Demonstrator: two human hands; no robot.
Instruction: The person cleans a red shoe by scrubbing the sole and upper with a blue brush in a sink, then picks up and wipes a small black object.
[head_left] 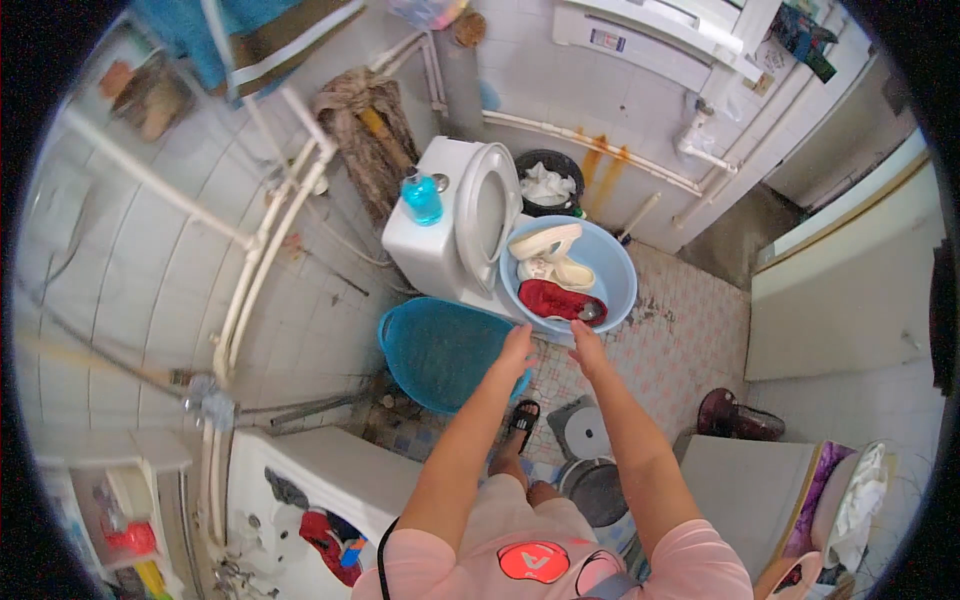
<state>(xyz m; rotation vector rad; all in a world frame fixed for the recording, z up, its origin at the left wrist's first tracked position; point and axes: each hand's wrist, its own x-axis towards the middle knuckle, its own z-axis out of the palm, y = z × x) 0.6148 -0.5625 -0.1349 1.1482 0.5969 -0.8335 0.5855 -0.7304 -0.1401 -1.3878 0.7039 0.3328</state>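
A light blue basin (pixel 622 285) holds a pair of cream-white shoes (pixel 548 258) and a red shoe (pixel 555 302) lying at its near side. My left hand (pixel 516 348) reaches to the basin's near left edge, fingers stretched forward and holding nothing visible. Just right of it, my right hand (pixel 588 348) is at the near rim, close to the red shoe, its fingers also extended. Whether either hand touches the rim is hard to make out. Left of the basin a larger blue tub (pixel 440 345) stands on the floor.
Behind the basin are a white toilet (pixel 450 215), a bottle of blue liquid (pixel 421 197) on its tank, and a dark bin (pixel 548 182). A white sink (pixel 300 470) with cloth items stands at lower left. A grey bucket (pixel 595 492) is near my feet; a white cabinet (pixel 745 490) stands right.
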